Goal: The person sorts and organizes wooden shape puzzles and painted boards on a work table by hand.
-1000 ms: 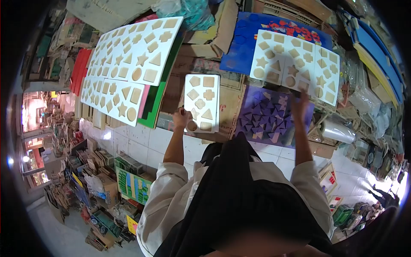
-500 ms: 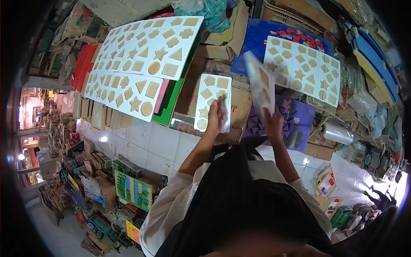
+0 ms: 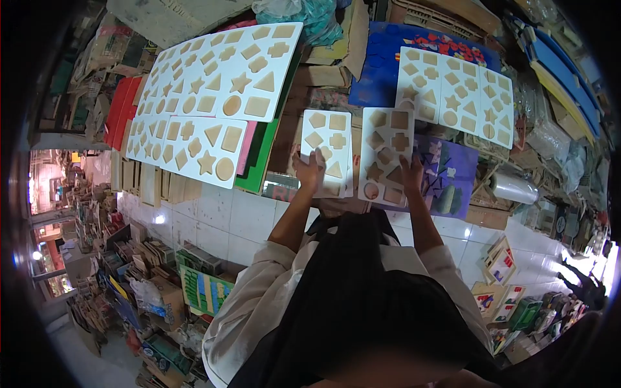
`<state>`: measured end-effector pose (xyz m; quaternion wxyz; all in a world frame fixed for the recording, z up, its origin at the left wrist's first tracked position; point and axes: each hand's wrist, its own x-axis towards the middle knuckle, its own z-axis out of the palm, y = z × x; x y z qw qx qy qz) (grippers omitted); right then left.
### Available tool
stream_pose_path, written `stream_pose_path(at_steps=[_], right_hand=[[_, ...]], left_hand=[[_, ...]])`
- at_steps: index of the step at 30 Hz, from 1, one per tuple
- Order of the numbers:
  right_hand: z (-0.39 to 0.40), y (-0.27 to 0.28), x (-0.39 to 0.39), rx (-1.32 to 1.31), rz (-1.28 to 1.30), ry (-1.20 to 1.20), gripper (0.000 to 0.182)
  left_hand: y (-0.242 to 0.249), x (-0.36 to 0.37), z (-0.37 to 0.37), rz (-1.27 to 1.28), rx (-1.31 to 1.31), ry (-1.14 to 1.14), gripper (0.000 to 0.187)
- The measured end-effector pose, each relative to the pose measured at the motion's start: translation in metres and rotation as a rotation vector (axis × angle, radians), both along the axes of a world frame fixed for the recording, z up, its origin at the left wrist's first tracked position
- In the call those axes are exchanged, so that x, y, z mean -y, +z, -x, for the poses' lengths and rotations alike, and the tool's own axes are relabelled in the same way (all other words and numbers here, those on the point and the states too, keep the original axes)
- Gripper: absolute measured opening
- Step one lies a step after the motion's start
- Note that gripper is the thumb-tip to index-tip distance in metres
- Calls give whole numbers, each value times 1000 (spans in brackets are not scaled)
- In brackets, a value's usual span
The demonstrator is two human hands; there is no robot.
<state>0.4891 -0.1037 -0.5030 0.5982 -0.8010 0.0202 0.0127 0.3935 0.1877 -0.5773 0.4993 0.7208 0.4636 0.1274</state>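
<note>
Two white shape-puzzle boards with cut-out recesses lie side by side in front of me. My left hand (image 3: 309,169) rests at the left edge of the left board (image 3: 341,155), its fingers apart. Under that board another white sheet peeks out on the right. The right board (image 3: 387,137) is in my right hand (image 3: 412,174), gripped along its lower right edge, with the fingers over the rim. It faces up and overlaps the purple board (image 3: 462,165) in this view. Both boards show star, triangle, cross and circle recesses.
Rows of white shape boards (image 3: 242,132) overlap at the left, over green (image 3: 254,178) and pink sheets. More white boards (image 3: 445,121) lie at the right on a blue sheet (image 3: 374,90) with red pieces (image 3: 446,45). Cardboard (image 3: 291,136) lies underneath; a plastic roll (image 3: 514,187) is far right.
The right board has come down from a tilted, blurred pose to lie face up beside the left board. My left hand has slid left to the left board's edge.
</note>
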Motion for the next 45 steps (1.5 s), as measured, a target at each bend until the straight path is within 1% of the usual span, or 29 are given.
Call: stream_pose_path(at_steps=[1,3,4,5,7,8,10,11,13,15,17,18,19,20,21,22,30,32,34,35,36,37,39,40,41,42,43,44,45], right_hand=[[-5,-21,0,-10,93,11,22],[-10,-47,-3,-56,134,34,23],[-11,-55,-6,-90,72,48,24],[-13,-62,-7,-124,12,65,26],[-14,-66,-2,-184,14,82,26],[-12,-63,-1,-239,18,101,25],[-12,-57,3,-253,-22,109,25],[-10,-57,5,-259,-63,116,25],[-7,-60,10,-233,-30,107,25],[-7,-67,15,-193,-2,104,26],[-5,-69,17,-262,-24,68,28],[-4,-68,17,-260,-24,72,28],[-3,-61,16,-272,-10,57,28],[-2,-56,14,-285,4,44,29],[-2,-54,13,-284,5,53,29],[-1,-53,12,-288,-20,33,30],[-13,-78,11,-263,26,7,33],[-16,-84,6,-221,28,72,34],[-12,-83,-3,-267,26,41,36],[-12,-82,-5,-309,23,10,37],[-11,-94,-7,-295,-102,33,40],[-12,-99,-9,-296,-106,22,40],[-10,-104,-16,-191,64,16,40],[-8,-101,-20,-220,57,-2,46],[-5,-108,-25,-228,58,-10,46],[-3,-116,-31,-135,158,-73,47],[1,-121,-37,-40,258,-132,48],[6,-126,-41,7,348,-138,54],[11,-130,-44,2,346,-135,54]], left_hand=[[3,0,6,-4,-7,-6,63],[21,3,19,-369,-91,-187,72],[20,-1,19,-206,-76,-155,69],[18,-4,17,-209,-79,-159,69],[15,-10,19,-302,-175,-209,53],[15,-13,21,-301,-185,-211,53],[15,-17,20,57,7,-138,38],[19,-21,20,63,-1,-138,38],[31,-36,23,65,338,-100,25],[53,-46,28,46,266,-145,29],[90,-46,28,242,-49,110,36],[29,-73,44,185,336,88,24],[-14,-104,55,184,338,94,24],[-47,-135,62,-392,253,-104,25],[-62,-150,66,-963,142,-302,25],[-54,-147,67,-963,138,-292,25],[18,-105,85,-553,-1,-190,23],[42,-100,96,-450,-35,-172,22],[65,-86,98,-355,-70,-163,22],[27,-99,125,-297,118,-136,20],[-11,-112,153,-237,304,-111,19],[10,-106,156,-237,304,-123,19],[74,-89,155,-253,-39,-149,17],[78,-85,163,-251,-44,-160,17],[82,-83,172,-165,5,-116,17],[84,-81,179,-80,54,-68,18],[89,-76,183,-79,49,-70,18],[96,-70,187,10,101,17,19],[100,-66,189,95,155,105,22]])
